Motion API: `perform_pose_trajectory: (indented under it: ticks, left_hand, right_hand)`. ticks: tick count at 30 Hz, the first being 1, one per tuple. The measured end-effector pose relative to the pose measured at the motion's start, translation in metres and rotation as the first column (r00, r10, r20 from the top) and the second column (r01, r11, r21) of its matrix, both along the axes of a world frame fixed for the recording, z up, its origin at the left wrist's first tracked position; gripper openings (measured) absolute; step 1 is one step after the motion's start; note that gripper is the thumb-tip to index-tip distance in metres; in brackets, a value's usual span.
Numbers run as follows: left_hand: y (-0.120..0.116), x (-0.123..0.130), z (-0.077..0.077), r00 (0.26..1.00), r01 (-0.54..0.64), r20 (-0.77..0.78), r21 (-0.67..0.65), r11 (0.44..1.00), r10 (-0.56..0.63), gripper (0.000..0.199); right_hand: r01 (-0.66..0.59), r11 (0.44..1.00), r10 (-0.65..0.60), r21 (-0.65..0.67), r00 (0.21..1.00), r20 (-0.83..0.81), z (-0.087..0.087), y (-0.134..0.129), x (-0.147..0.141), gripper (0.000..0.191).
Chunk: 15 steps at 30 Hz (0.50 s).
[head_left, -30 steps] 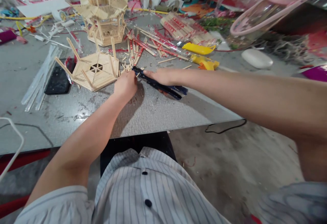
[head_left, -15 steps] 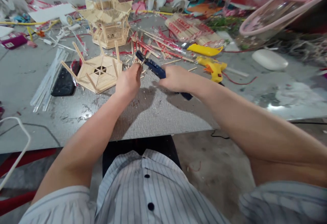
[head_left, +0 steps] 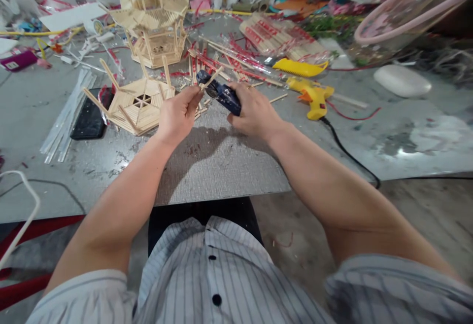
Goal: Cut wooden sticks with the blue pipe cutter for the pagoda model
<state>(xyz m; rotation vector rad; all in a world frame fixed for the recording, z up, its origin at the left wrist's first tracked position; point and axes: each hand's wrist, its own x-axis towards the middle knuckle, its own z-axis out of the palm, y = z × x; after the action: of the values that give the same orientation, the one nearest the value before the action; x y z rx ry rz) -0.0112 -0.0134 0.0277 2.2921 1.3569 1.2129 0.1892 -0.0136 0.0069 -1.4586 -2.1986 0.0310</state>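
My left hand (head_left: 180, 112) is closed in a pinch on a thin wooden stick (head_left: 214, 77), which slants up and to the right across the head of a dark blue hand cutter (head_left: 223, 96). My right hand (head_left: 253, 109) is wrapped round the cutter's handles, and its blades are too small to make out. Left of my left hand, a hexagonal wooden stick frame (head_left: 125, 102) with upright posts lies on the table. Behind it stands a tiered wooden stick pavilion (head_left: 157, 43). Loose sticks and red-and-white wrappers (head_left: 236, 62) lie beyond the cutter.
A yellow glue gun (head_left: 314, 97) with a black cord and a yellow-handled saw (head_left: 301, 66) lie to the right. Further right is a white oval object (head_left: 402, 80). Clear glue sticks (head_left: 66, 117) and a black phone (head_left: 88, 124) lie on the left.
The cutter has turned in my right hand, and its lower handle end no longer shows. More of the stick now sticks out past the cutter's head. My left hand has shifted slightly left.
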Motion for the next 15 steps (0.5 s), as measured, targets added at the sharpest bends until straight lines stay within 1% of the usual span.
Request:
perform_pose_trajectory:
  ticks: [4,9,13,15]
  left_hand:
    - [-0.002,0.001,0.001,1.0,-0.002,0.007,-0.04,0.999,0.003,0.031]
    - [-0.001,0.002,-0.001,0.999,0.046,0.005,0.026,0.999,-0.046,0.03]
    - [0.003,0.0,-0.007,0.999,0.027,-0.027,0.037,0.999,-0.026,0.035]
    - [0.005,0.0,-0.009,0.999,0.025,-0.038,0.05,0.998,-0.023,0.039]
  right_hand:
    - [0.027,1.0,-0.026,-0.013,0.999,0.023,0.003,-0.004,0.003,0.057]
    - [0.089,0.995,-0.086,-0.048,0.995,0.047,0.01,-0.009,0.002,0.05]
    - [0.144,0.986,-0.134,-0.087,0.985,0.112,0.018,-0.013,-0.003,0.052]
    - [0.153,0.983,-0.14,-0.1,0.982,0.129,0.02,-0.015,-0.004,0.052]
